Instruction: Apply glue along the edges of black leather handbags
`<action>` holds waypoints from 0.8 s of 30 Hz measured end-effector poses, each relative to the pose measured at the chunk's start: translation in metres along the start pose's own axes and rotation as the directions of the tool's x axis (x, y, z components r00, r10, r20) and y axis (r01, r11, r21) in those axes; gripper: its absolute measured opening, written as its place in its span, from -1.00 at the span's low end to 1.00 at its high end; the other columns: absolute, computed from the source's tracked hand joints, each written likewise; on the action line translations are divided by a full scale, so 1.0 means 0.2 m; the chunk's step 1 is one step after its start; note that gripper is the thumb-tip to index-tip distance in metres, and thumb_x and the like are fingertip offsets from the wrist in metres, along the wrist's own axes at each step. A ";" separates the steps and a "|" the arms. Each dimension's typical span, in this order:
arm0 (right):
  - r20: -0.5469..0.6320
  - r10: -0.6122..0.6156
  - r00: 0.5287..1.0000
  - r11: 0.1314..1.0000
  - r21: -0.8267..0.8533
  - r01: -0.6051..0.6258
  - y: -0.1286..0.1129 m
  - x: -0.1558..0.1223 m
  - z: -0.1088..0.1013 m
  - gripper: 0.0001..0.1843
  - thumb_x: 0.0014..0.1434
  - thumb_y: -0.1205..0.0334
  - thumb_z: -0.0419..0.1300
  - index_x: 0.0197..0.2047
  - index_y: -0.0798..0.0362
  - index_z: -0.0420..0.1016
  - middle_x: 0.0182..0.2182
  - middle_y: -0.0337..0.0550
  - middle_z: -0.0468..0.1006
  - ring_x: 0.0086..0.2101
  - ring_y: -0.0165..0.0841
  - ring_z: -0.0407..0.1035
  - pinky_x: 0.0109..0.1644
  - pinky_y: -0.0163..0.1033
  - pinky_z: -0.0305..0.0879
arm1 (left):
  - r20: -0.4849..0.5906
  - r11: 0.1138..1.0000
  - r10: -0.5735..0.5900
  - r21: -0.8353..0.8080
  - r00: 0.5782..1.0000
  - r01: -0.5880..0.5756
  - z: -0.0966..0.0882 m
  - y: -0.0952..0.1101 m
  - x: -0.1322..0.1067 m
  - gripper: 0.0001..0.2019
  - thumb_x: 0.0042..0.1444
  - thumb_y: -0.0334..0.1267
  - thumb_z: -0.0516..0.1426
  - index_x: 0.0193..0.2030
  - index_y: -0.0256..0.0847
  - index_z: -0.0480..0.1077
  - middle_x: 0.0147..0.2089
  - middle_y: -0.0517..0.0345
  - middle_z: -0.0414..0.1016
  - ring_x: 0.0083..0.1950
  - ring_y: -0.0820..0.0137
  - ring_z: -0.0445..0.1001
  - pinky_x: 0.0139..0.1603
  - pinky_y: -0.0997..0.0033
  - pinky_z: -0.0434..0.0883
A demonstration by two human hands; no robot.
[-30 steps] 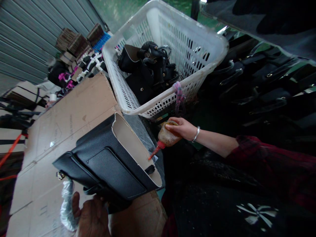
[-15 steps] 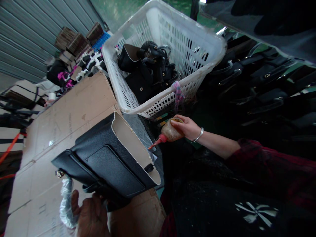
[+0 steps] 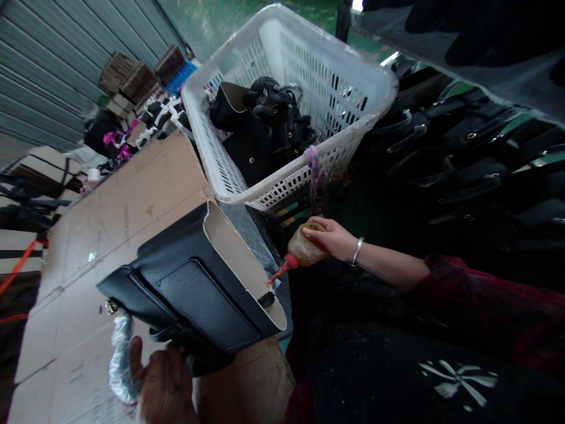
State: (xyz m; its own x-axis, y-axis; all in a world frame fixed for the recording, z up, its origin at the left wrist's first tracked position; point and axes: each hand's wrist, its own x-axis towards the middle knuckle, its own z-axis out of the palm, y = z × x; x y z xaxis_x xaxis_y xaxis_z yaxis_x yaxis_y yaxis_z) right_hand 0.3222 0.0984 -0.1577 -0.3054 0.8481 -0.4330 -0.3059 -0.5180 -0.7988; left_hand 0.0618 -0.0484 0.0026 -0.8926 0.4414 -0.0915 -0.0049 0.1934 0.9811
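Note:
My left hand (image 3: pixel 161 388) grips the underside of a black handbag (image 3: pixel 198 294) and holds it tilted above a cardboard sheet (image 3: pixel 119 224). The bag's open bottom shows a beige lining edge (image 3: pixel 241 262). My right hand (image 3: pixel 331 237) is closed round a small squeeze bottle (image 3: pixel 302 250) of brownish glue. Its red nozzle (image 3: pixel 278 275) touches the beige edge near the bag's lower right corner. A plastic-wrapped strap end (image 3: pixel 119 365) hangs by my left hand.
A white perforated plastic basket (image 3: pixel 353 118) holding black bags (image 3: pixel 265 129) stands behind. Rows of black bags (image 3: pixel 463 159) lie at the right. Stacks of boxes (image 3: pixel 132 76) and a grey roller shutter (image 3: pixel 48 65) are at the far left.
The bottle's nozzle lifted away from the beige edge and has come back down onto it near the lower corner. The bag stays held in my left hand.

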 end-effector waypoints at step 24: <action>-0.042 0.151 0.988 0.943 0.305 -0.131 0.04 -0.03 -0.09 -0.72 -0.11 0.16 0.40 -0.35 0.04 0.45 -0.44 -0.21 0.56 -0.42 -0.33 0.47 -0.29 -0.21 0.41 | 0.248 0.974 0.207 -0.146 0.946 -0.175 -0.06 0.04 0.08 -0.64 -0.11 -0.35 0.23 -0.10 -0.04 0.45 -0.80 0.44 0.06 -0.70 0.53 0.00 -0.42 0.53 0.35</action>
State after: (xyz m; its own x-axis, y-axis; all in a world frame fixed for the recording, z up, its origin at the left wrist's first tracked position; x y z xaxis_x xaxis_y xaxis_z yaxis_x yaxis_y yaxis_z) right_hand 0.3388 0.0914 -0.1691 -0.3100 0.7642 -0.5656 -0.5233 -0.6338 -0.5696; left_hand 0.0427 -0.0497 0.0109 -0.7343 0.6748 0.0742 0.0854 -0.0166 0.9962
